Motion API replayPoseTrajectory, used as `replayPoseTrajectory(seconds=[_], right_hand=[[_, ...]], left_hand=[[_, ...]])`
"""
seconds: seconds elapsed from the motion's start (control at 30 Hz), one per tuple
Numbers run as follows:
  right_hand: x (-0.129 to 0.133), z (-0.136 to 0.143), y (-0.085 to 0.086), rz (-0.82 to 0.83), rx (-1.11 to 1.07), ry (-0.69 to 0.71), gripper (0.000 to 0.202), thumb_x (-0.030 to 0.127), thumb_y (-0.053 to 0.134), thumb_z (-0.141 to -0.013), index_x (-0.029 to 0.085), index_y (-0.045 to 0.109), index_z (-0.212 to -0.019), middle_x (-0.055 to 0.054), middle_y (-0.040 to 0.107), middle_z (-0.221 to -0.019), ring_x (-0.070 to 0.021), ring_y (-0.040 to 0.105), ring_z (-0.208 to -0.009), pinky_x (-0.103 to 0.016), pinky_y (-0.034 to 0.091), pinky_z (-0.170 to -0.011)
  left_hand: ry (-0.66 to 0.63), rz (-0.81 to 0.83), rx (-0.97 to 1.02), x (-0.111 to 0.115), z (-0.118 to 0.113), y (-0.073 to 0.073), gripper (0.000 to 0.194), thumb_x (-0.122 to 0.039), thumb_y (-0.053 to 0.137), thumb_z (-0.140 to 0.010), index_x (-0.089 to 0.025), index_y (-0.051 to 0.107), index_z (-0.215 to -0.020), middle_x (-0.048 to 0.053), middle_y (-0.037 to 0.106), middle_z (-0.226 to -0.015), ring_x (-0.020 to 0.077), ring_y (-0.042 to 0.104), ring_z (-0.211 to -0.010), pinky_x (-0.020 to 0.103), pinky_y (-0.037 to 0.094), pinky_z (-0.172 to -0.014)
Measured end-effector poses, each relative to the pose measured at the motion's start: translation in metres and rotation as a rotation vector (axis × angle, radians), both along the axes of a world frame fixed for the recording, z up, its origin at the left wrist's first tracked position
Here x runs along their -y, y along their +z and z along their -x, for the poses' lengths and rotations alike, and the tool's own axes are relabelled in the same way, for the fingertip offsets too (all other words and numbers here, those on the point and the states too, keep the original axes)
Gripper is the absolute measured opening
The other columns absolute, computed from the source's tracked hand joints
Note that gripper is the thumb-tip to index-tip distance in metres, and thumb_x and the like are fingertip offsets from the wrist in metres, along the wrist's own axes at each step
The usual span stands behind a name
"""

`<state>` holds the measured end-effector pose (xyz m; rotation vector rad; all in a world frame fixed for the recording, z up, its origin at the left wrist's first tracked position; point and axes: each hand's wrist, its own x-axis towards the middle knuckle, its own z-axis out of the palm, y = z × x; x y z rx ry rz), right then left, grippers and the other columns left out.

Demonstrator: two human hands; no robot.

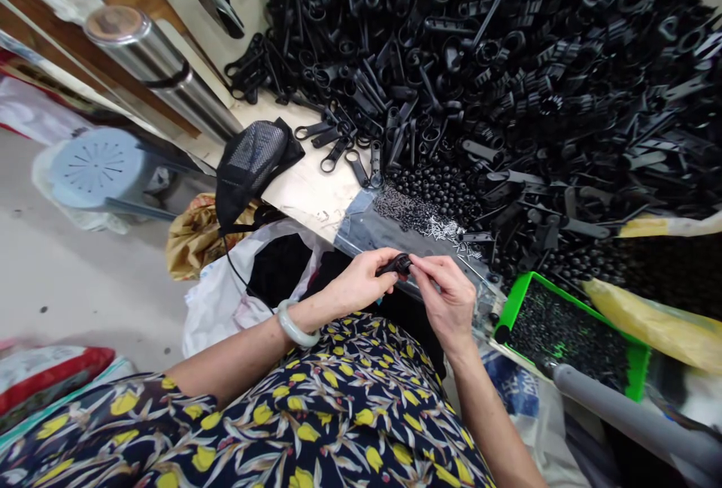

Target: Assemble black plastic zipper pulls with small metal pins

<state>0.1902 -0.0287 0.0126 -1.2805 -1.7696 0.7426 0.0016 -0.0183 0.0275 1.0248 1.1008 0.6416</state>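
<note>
Close in front of my body, my left hand [364, 277] is closed around a small black plastic part [401, 265]. My right hand [445, 296] pinches the other end of that part between thumb and fingertips. Its exact shape is mostly covered by my fingers. Just beyond my hands, a grey-covered table edge [366, 228] carries small metal pins [445, 230] and many tiny dark pieces [400, 206]. Past them lies a heap of black ringed plastic parts [440, 82], with a few flat ones [338, 153] lying loose on the near side.
A green tray [516, 307] of small black bits stands at the right, beside a yellow bag [659, 322] and a grey tube [614, 405]. At the left are a steel flask [169, 74], a black mesh pouch [256, 157], a white plastic bag [208, 307] and a blue stool [95, 165].
</note>
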Motion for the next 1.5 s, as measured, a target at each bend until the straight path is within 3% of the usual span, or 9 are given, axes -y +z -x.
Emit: replayPoseTrajectory(seconds=[0.13,0.33,0.53,0.63,0.77,0.9,1.1,1.33,1.5], right_hand=[[-0.002,-0.007,0.001,-0.077,0.154,0.110,0.028,0.014,0.063,-0.100,0.027,0.076,-0.121,-0.004,0.070,-0.097,-0.0143,0.068,-0.083,-0.027,0.056,-0.074],[-0.009,-0.016,0.007,-0.166,0.316,0.293,0.032,0.011,0.057,-0.101,0.026,0.072,-0.125,-0.006,0.070,-0.100,-0.0156,0.068,-0.084,-0.028,0.057,-0.074],[-0.014,-0.021,0.011,-0.169,0.408,0.435,0.034,0.009,0.054,-0.101,0.024,0.071,-0.126,-0.008,0.071,-0.101,-0.0177,0.068,-0.087,-0.029,0.058,-0.077],[-0.010,-0.018,0.007,-0.151,0.328,0.361,0.031,0.013,0.058,-0.101,0.025,0.072,-0.127,-0.007,0.072,-0.103,-0.0173,0.069,-0.089,-0.029,0.059,-0.079],[0.005,-0.008,-0.002,0.024,0.078,0.075,0.031,0.022,0.068,-0.098,0.027,0.071,-0.129,-0.005,0.073,-0.102,-0.0163,0.071,-0.084,-0.030,0.062,-0.077],[0.019,-0.001,-0.007,0.047,-0.030,-0.101,0.019,0.020,0.071,-0.096,0.026,0.076,-0.114,-0.003,0.074,-0.095,-0.0162,0.071,-0.079,-0.030,0.061,-0.071],[0.020,-0.002,-0.011,-0.169,0.087,-0.073,0.018,0.014,0.069,-0.096,0.026,0.076,-0.107,-0.004,0.075,-0.093,-0.0170,0.071,-0.080,-0.030,0.060,-0.071],[0.014,-0.010,-0.012,-0.259,0.152,0.019,0.025,0.011,0.069,-0.095,0.026,0.073,-0.115,-0.004,0.075,-0.096,-0.0170,0.072,-0.082,-0.030,0.061,-0.073],[0.015,-0.005,-0.014,-0.256,0.096,-0.009,0.022,0.012,0.067,-0.096,0.026,0.074,-0.111,-0.004,0.073,-0.094,-0.0164,0.070,-0.080,-0.030,0.060,-0.072]], left_hand=[[-0.059,-0.023,-0.054,0.000,0.003,-0.002,0.038,-0.010,0.053,-0.082,-0.012,0.069,-0.117,0.004,0.072,-0.094,0.0106,0.060,-0.067,0.023,0.050,-0.063],[-0.167,-0.179,-0.149,0.000,0.010,-0.005,0.030,-0.021,0.066,-0.084,-0.015,0.074,-0.113,0.007,0.076,-0.104,0.0206,0.068,-0.094,0.030,0.056,-0.085],[-0.238,-0.171,-0.168,0.000,0.013,-0.007,0.032,-0.028,0.066,-0.089,-0.013,0.073,-0.117,0.007,0.075,-0.102,0.0199,0.067,-0.091,0.031,0.056,-0.084],[-0.214,-0.147,-0.164,0.000,0.012,-0.007,0.031,-0.032,0.065,-0.092,-0.013,0.073,-0.115,0.006,0.074,-0.099,0.0175,0.066,-0.084,0.028,0.055,-0.077],[-0.183,-0.129,-0.134,0.002,0.008,-0.007,0.031,-0.033,0.064,-0.093,-0.013,0.072,-0.116,0.005,0.074,-0.096,0.0158,0.064,-0.077,0.026,0.052,-0.070],[-0.147,-0.153,-0.148,0.007,0.001,-0.007,0.027,-0.029,0.063,-0.094,-0.015,0.072,-0.115,0.006,0.075,-0.101,0.0170,0.065,-0.081,0.027,0.053,-0.073],[-0.066,-0.207,-0.176,0.016,-0.009,-0.007,0.026,-0.025,0.061,-0.094,-0.016,0.069,-0.117,0.006,0.075,-0.108,0.0206,0.068,-0.098,0.031,0.052,-0.091],[-0.076,-0.206,-0.171,0.014,-0.010,0.001,0.023,-0.029,0.062,-0.095,-0.016,0.070,-0.113,0.004,0.074,-0.101,0.0185,0.065,-0.092,0.029,0.051,-0.088],[-0.011,-0.142,-0.083,0.021,-0.012,-0.006,0.025,-0.033,0.061,-0.097,-0.016,0.067,-0.115,0.003,0.067,-0.092,0.0141,0.059,-0.081,0.024,0.047,-0.073]])
